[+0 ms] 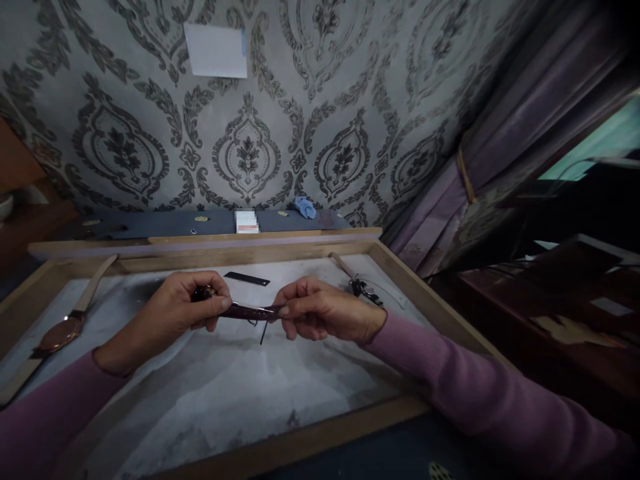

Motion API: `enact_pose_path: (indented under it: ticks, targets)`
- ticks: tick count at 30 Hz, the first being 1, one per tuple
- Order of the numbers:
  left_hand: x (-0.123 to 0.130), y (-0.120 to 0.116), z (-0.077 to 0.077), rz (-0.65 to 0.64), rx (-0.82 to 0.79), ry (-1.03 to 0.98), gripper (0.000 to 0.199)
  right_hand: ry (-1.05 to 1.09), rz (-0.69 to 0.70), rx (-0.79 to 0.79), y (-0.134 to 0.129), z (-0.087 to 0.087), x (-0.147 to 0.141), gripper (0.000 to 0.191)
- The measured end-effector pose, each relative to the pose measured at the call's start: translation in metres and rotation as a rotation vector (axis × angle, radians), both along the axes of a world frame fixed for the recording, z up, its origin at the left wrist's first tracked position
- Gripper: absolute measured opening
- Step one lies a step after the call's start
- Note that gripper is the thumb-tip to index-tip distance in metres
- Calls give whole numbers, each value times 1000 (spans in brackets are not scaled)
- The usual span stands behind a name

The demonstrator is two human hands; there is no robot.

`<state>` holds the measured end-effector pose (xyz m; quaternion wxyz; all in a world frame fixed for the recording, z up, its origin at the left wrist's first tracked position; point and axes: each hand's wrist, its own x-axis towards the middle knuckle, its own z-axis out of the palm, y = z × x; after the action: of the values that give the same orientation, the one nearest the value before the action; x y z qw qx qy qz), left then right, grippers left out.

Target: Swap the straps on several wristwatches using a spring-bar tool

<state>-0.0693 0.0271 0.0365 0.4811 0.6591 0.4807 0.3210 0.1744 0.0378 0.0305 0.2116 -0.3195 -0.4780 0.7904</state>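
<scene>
Over the middle of a shallow wooden-framed tray (pixel 350 417), a dark, shiny strap-like piece (pixel 250 312) is stretched between both hands. My left hand (pixel 193 303) pinches its left end, where a dark shiny part shows behind the fingers. The right end is between the thumb and fingers of my right hand (pixel 310 308). A thin dark pin-like bit hangs below the strap near my right fingers. Behind the hands lies a flat black strip (pixel 247 279) with a hole at one end. What the curled fingers cover is hidden.
A watch with a light strap (pixel 61 333) lies at the tray's left. Another strap (pixel 343 265) and a dark metallic piece (pixel 366 291) lie at its back right. Behind the tray are a blue crumpled cloth (pixel 305 207) and a small white box (pixel 247 222). A purple curtain hangs at right.
</scene>
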Motion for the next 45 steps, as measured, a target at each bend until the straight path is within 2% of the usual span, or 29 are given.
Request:
enact_pose_path:
  ticks: [5,10,14,17,21,24,27,31,33,34,38,45]
  targets:
    - [3,-1,3,-33,98,58,17,-69,-5,83,-4,0,-2,4]
    - [3,-5,0,-62,162,93,17,-126,-40,162,-10,0,-6,24]
    - [4,-8,-4,-80,194,152,18,-153,-36,228,-12,-3,-9,22]
    - [6,-8,-6,-69,170,139,18,-136,-25,226,-13,-7,-9,16]
    - [7,-6,-2,-42,94,69,15,-49,22,187,-12,-12,-9,31]
    - [8,-5,-1,-15,46,47,15,-22,28,242,-12,-15,-8,39]
    - [7,-4,-5,-7,-13,26,15,-130,20,436,-13,-18,-8,35]
    - [7,-4,-15,-32,-84,-49,15,-386,-66,951,-16,-16,-7,20]
    - [8,-4,-17,-24,-108,-95,16,-413,-77,1076,-19,-15,-8,18]
    - [9,-4,-17,-14,-122,-110,16,-394,-53,1062,-20,-15,-9,19]
    - [13,-6,-17,-6,-171,-135,18,-296,67,828,-24,-18,-13,26]
    - [19,-12,-25,-74,-176,-140,20,-365,46,853,-25,-21,-20,33]
